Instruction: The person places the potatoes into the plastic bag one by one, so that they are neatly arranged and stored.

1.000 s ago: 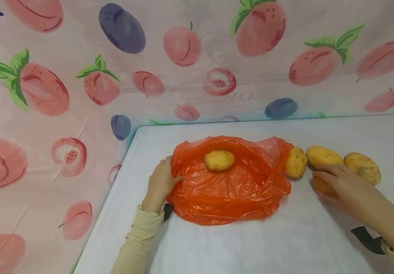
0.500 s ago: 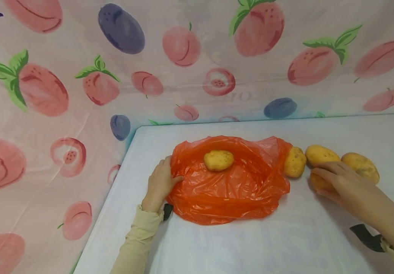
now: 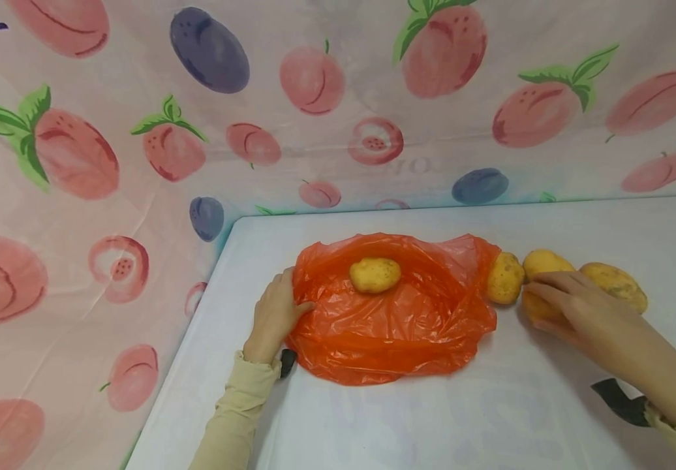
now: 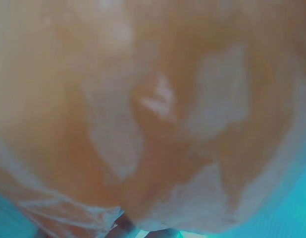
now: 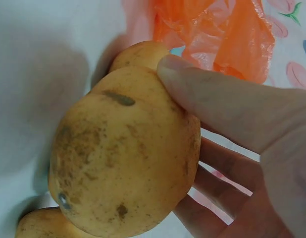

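An orange-red plastic bag (image 3: 385, 333) lies spread with its mouth open, one potato (image 3: 375, 275) inside it. My left hand (image 3: 273, 316) holds the bag's left edge, thumb over the film and fingers on the outer side. In the left wrist view, blurred orange film (image 4: 178, 144) fills nearly everything and hides the fingers. My right hand (image 3: 587, 310) grips a yellow, brown-marked potato (image 5: 126, 153) between thumb and fingers, right of the bag. Another potato (image 3: 505, 279) sits at the bag's right edge, close to the held one.
Two more potatoes, one behind the right hand (image 3: 546, 262) and one farther right (image 3: 616, 285), lie on the white table (image 3: 408, 424). A fruit-printed sheet (image 3: 326, 163) hangs behind the table and along its left side.
My right hand has shifted slightly left with the potato in its grip, closer to the bag. The left hand and the bag have stayed in place.
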Demonstrator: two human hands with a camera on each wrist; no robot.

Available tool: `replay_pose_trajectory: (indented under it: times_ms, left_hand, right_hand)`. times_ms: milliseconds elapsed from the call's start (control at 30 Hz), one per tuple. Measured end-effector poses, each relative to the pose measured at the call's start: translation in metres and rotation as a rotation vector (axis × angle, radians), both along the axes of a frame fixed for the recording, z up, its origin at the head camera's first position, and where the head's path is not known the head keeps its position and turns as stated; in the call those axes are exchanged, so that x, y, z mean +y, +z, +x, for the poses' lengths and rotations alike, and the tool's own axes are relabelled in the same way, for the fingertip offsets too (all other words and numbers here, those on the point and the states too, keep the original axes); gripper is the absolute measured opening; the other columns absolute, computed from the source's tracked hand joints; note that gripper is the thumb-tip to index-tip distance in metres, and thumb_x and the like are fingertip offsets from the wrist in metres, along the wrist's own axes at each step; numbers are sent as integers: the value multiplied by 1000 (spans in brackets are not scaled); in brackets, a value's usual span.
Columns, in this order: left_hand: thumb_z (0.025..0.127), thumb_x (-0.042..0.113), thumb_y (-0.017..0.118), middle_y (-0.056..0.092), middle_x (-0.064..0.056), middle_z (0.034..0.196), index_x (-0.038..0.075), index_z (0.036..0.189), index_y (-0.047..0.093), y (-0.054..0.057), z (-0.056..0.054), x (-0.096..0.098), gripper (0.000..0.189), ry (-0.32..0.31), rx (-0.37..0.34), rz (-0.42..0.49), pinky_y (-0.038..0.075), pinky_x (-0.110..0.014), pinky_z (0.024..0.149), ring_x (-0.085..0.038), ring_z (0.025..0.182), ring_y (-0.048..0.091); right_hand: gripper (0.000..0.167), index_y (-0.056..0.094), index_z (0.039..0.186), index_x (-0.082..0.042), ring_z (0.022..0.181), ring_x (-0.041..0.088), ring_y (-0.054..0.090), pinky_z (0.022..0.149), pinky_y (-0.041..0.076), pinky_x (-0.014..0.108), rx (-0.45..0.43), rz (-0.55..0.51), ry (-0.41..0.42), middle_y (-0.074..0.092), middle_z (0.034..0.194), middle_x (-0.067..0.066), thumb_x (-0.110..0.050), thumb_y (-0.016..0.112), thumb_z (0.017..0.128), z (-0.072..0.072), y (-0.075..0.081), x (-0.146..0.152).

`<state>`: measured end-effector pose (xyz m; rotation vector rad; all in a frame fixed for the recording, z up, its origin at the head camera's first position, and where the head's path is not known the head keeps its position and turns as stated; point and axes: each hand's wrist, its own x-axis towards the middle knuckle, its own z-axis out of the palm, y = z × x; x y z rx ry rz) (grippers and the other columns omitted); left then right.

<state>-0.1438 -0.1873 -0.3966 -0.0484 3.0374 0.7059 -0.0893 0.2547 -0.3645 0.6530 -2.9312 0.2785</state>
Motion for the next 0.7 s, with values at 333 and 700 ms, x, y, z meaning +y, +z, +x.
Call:
replay_pose_trajectory:
  times_ms: [333, 700]
  left_hand:
    - [83, 22, 82, 58, -18, 128, 3, 144, 42, 0, 0, -1, 75, -2, -4, 0, 53, -51, 94, -33, 109, 56]
    - [84, 22, 81, 57, -18, 128, 2, 144, 41, 0, -1, 0, 76, -4, -9, -5, 52, -51, 95, -33, 110, 56]
  right_hand:
    - [48, 69, 114, 0, 113, 41, 54, 87, 49, 65, 93, -81, 68, 59, 122, 21, -10, 87, 71, 0, 10, -7]
    - [57, 66, 119, 3, 113, 42, 53, 81, 54, 60, 144, -128, 127, 58, 123, 23, -6, 89, 67, -6, 22, -18]
